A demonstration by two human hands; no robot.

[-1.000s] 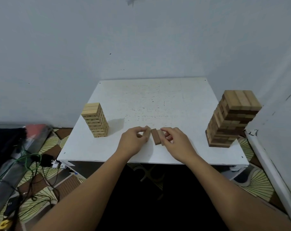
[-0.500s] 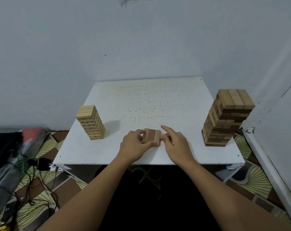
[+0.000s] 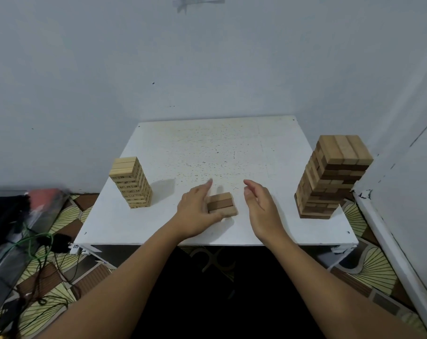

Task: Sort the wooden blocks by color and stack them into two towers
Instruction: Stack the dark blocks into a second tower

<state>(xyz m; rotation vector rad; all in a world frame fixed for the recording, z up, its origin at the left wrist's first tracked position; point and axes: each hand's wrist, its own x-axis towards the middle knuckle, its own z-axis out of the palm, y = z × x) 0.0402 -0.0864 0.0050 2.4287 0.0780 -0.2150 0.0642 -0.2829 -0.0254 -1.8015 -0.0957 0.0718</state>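
Three wooden blocks (image 3: 221, 204) lie side by side flat on the white table (image 3: 207, 148) near its front edge, a darker one between two lighter ones. My left hand (image 3: 197, 211) rests against their left side with straight fingers, its thumb by the front block. My right hand (image 3: 261, 204) hovers a little to their right, fingers relaxed, touching nothing. A tall tower of mixed light and dark blocks (image 3: 331, 176) stands at the table's right. A smaller tower of pale blocks (image 3: 131, 182) stands at the left.
Grey walls close in behind and on the right, with a white ledge (image 3: 388, 241) beside the tall tower. Cables (image 3: 36, 253) and dark bags lie on the patterned floor at the left.
The three blocks have been turned about a quarter turn, so they now lie crosswise. My right hand has let go and drawn back to the right; my left hand has opened flat.
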